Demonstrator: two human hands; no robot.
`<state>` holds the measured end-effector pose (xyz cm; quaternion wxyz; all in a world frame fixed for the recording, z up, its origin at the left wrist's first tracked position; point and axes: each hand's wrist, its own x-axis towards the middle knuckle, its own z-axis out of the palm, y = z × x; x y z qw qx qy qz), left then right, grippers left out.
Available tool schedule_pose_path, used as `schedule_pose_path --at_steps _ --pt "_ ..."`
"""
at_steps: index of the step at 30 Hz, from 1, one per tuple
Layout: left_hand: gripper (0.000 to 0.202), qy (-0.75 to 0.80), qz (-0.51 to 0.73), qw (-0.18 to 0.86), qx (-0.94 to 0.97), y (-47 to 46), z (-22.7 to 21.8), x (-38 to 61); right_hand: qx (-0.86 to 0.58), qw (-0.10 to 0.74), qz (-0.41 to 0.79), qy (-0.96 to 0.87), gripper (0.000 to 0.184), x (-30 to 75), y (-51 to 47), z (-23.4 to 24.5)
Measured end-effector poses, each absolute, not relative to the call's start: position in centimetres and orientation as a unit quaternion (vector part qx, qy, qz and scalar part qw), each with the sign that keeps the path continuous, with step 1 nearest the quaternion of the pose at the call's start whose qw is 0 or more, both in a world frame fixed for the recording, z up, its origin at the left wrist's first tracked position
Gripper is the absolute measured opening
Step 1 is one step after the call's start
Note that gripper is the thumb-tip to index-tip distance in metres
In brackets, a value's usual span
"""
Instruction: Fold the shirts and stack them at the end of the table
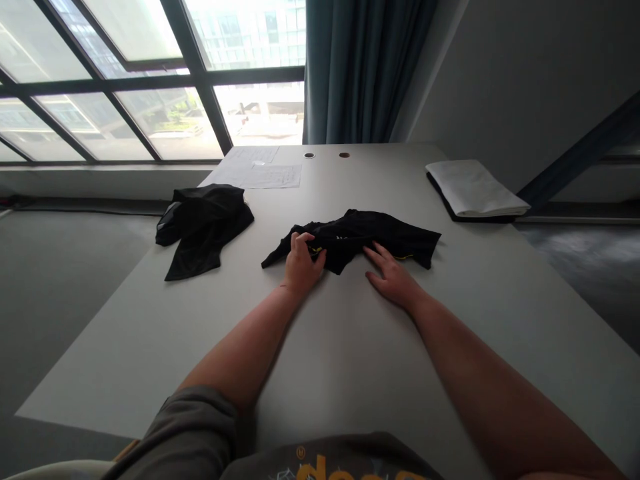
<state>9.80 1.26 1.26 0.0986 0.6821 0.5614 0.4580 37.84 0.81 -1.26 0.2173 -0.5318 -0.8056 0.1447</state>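
Note:
A crumpled black garment [385, 230] with thin yellow trim and a small light mark lies across the middle of the white table. My left hand [301, 262] is closed on its left part, fingers curled over the cloth and thumb near the front edge. At the garment's near edge, right of centre, rests my right hand [393, 275], with its fingers stretched out and apart. Its fingertips touch the cloth. The folds hide what kind of garment it is.
Another black garment [207, 223] lies bunched on the table's left side. Printed papers [270, 176] are at the far left end. Folded white cloth [475, 187] sits on something black at the far right. The white table [320, 373] has two round holes near its far edge.

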Motion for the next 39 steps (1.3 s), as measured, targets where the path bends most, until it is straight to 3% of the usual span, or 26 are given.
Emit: schedule_pose_path --at_steps 7,11,16,22,27,29,31,34,39 --pt "0.030 0.651 0.438 0.158 0.599 1.9 1.9 8.6 -0.498 0.183 0.134 -0.837 0.055 37.8 0.8 -1.5" --pt "0.020 0.663 0.381 0.205 0.611 2.4 1.9 6.6 -0.509 0.180 0.103 -0.835 0.055 37.6 0.8 -1.7" --pt "0.018 0.677 0.389 0.131 0.611 3.5 1.4 3.7 -0.556 0.198 0.070 -0.804 0.063 37.8 1.0 -2.6" --pt "0.030 0.685 0.287 -0.023 0.669 1.9 3.4 4.2 -0.583 0.194 0.065 -0.786 0.063 38.2 1.3 -3.3" --pt "0.030 0.530 0.190 0.024 0.826 -1.2 3.8 9.0 -0.571 0.173 0.060 -0.801 0.059 38.1 1.4 -3.0" --pt "0.039 0.530 0.170 0.028 0.830 -1.8 2.9 10.4 -0.572 0.161 0.060 -0.802 0.059 38.0 1.3 -2.7" --pt "0.035 0.550 0.161 0.018 0.819 -1.8 2.2 10.9 -0.574 0.158 0.062 -0.801 0.058 37.9 1.1 -2.2" --pt "0.022 0.565 0.144 0.013 0.812 -1.3 1.8 10.4 -0.554 0.190 0.084 -0.806 0.055 37.8 0.7 -1.4" --pt "0.025 0.477 0.184 0.097 0.854 -0.7 2.7 9.2 -0.435 0.312 0.175 -0.826 0.039 37.6 0.4 -0.8"
